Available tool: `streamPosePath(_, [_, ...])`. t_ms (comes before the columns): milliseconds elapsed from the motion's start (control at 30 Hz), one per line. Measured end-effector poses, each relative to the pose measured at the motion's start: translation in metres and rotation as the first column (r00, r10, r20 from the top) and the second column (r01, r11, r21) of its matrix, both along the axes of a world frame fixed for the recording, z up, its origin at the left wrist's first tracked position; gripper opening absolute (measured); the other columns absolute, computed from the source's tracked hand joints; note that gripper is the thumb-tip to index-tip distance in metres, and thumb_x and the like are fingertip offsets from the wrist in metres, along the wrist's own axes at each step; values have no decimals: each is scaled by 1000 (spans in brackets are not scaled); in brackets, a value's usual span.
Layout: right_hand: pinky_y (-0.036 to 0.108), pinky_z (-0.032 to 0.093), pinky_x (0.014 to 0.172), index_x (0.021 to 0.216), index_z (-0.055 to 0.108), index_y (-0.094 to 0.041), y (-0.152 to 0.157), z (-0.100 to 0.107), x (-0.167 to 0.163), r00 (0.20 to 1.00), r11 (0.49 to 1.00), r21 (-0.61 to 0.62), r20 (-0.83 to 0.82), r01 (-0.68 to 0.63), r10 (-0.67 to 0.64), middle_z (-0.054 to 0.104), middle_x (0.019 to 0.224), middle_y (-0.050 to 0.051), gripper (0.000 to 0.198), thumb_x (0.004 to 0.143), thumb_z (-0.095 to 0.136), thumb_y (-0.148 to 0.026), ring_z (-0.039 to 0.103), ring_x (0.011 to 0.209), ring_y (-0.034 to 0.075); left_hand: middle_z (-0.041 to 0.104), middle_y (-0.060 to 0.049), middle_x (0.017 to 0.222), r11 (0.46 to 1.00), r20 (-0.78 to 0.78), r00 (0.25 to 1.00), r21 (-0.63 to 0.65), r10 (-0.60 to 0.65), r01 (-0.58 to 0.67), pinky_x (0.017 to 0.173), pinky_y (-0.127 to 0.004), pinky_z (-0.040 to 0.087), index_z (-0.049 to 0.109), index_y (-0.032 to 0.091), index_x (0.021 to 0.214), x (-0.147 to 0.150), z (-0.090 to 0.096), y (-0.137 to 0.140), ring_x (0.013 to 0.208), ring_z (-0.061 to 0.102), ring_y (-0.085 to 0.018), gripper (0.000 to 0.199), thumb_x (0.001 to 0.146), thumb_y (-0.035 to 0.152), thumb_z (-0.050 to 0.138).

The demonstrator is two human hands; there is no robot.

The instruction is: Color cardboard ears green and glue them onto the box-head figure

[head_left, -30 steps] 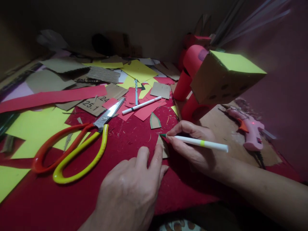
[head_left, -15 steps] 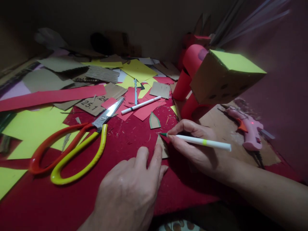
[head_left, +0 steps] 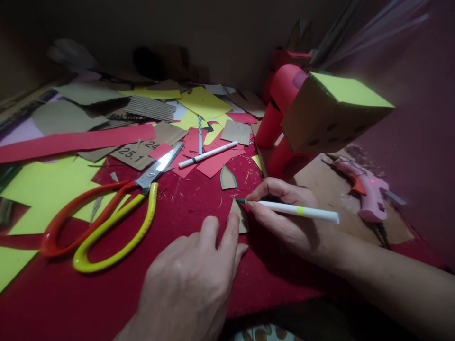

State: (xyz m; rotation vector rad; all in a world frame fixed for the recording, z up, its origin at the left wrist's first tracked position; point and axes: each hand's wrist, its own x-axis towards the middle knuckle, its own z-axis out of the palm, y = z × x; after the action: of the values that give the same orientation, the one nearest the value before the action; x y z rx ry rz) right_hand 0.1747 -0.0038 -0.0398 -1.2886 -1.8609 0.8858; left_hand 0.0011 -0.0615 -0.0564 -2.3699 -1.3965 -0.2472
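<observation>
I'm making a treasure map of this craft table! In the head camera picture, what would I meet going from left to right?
The big scissors, the small green-edged cardboard piece, the right hand holding a white marker, the pink glue gun.

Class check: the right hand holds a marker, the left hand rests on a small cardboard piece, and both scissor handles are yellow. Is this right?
Not quite: one scissor handle is yellow, but the other handle is orange-red, as the head view shows. The right hand does hold a marker; the left hand rests on a small cardboard piece.
</observation>
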Motion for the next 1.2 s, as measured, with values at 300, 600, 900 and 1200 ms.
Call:
streamPosePath(300, [16,34,43,69,58,-17,-1,3,0,1000,1000,-10,14,24,-24,57,59,-3,9,77,59,-14,49,51,7,51,0,70,1000,-13,1000,-16,8,-8,45,-31,35,54,17,129,2,0,0,48,49,-15,42,90,31,46])
streamPosePath(600, [16,36,44,70,58,-17,-1,1,-1,999,999,3,15,44,-44,57,59,-3,10,80,58,-18,49,52,8,51,-1,71,1000,-8,1000,-28,6,-6,46,-31,36,54,18,128,2,3,0,49,50,-16,42,89,32,48])
streamPosePath(900, [15,36,44,71,57,-17,1,2,-2,999,1000,9,37,-6,6,56,59,-4,7,78,57,-15,49,50,6,52,-2,73,1000,-16,1000,-8,14,-14,45,-30,35,53,19,130,2,2,1,48,49,-15,41,92,32,42])
streamPosePath(1200, [16,38,45,74,57,-16,0,-1,-1,998,998,28,30,-49,48,57,61,-3,5,79,56,-16,50,51,7,51,-1,71,996,-85,993,-11,86,-88,42,-29,27,55,23,129,8,3,3,45,48,-14,40,93,33,42])
